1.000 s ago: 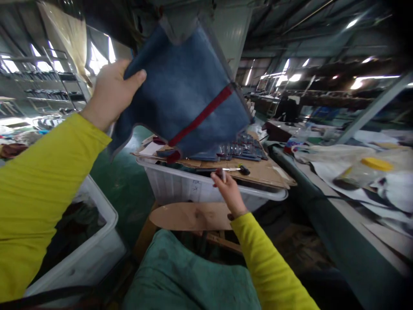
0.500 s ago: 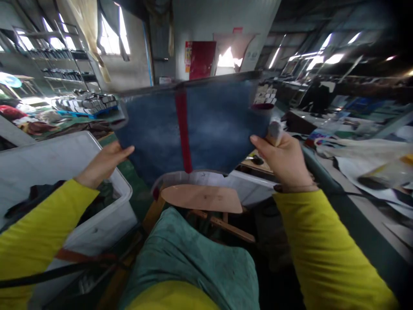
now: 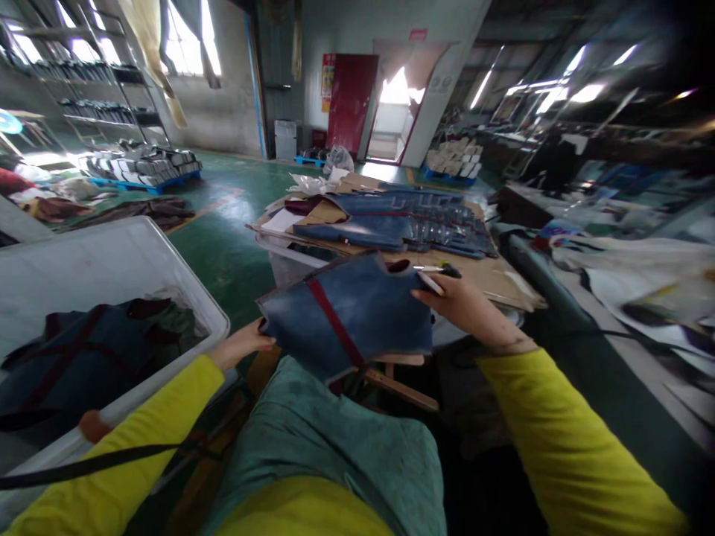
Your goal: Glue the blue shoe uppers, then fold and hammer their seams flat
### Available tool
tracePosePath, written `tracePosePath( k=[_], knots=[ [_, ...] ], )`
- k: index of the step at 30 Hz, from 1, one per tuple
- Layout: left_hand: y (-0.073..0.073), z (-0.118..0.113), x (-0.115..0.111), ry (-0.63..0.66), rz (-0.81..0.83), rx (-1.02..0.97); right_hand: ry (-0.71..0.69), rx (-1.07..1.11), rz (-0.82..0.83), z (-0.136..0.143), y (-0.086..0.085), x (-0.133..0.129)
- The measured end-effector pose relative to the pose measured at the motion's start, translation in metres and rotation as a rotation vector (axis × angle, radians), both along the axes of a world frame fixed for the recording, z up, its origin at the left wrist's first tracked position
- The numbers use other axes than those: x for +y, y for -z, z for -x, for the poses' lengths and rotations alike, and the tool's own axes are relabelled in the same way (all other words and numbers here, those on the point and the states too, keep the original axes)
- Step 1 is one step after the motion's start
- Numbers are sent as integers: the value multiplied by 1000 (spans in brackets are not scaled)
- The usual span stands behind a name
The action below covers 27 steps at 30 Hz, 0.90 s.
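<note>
A blue leather-like piece point(image 3: 374, 309) with a dark red stripe hangs tilted over my lap, stretched between both hands. My left hand point(image 3: 246, 345) is closed on its left edge. Its upper right edge is pinched by my right hand point(image 3: 461, 304), thumb on the near face. A pale, slim tool point(image 3: 431, 284) is also held in my right hand; its kind cannot be made out. Below the piece, a wooden board point(image 3: 399, 359) is mostly covered.
A white bin point(image 3: 193, 350) at my left holds blue pieces with red stripes point(image 3: 83, 350). Ahead, a cardboard-topped table point(image 3: 508, 286) bears several blue pieces point(image 3: 357, 232). A long bench point(image 3: 564, 313) with sheets runs along my right. Stacked goods point(image 3: 142, 165) sit on a blue pallet beyond.
Both hands have lowered the blue piece toward my lap, and it has turned so its stripe slants. My left hand has moved right and down. The table ahead has come into view.
</note>
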<state>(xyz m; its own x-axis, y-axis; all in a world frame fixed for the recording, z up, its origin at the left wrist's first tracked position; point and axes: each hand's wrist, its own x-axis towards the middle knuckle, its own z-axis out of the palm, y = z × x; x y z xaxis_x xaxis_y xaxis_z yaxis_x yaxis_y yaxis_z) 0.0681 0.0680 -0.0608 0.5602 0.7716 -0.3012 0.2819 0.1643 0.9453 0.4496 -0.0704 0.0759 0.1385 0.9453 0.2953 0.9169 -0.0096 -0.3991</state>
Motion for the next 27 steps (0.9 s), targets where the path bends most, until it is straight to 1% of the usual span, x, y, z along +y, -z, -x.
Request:
tracePosePath(
  k=[3, 5, 8, 10, 12, 14, 16, 17, 18, 19, 20, 21, 24, 27],
  knots=[
    [24, -30, -16, 154, 26, 29, 97, 189, 102, -21, 27, -27],
    [36, -47, -25, 187, 32, 61, 147, 313, 94, -25, 42, -39],
    [44, -60, -30, 184, 56, 97, 174, 391, 35, -22, 61, -44],
    [43, -57, -28, 177, 72, 106, 190, 362, 42, -21, 75, -44],
    [41, -47, -23, 112, 50, 121, 226, 327, 54, -21, 91, -47],
    [37, -33, -17, -43, -57, 124, 273, 355, 38, -18, 109, -54],
    [30, -21, -12, -211, -249, 122, 310, 435, -17, -11, 129, -66],
    [25, -19, -10, -266, -366, 125, 322, 479, -50, -7, 139, -72],
    [19, -19, -10, -286, -485, 135, 331, 518, -83, -1, 148, -78],
    [12, -24, -11, -263, -600, 145, 338, 554, -115, 4, 157, -84],
    [4, -32, -14, -201, -708, 149, 345, 587, -150, 9, 166, -90],
    [-3, -43, -18, -112, -809, 145, 351, 615, -186, 13, 173, -94],
    [-23, -92, -38, 186, -1060, 118, 334, 638, -271, 22, 187, -101],
    [-33, -145, -62, 399, -1216, 126, 298, 606, -296, 25, 190, -102]
  ],
)
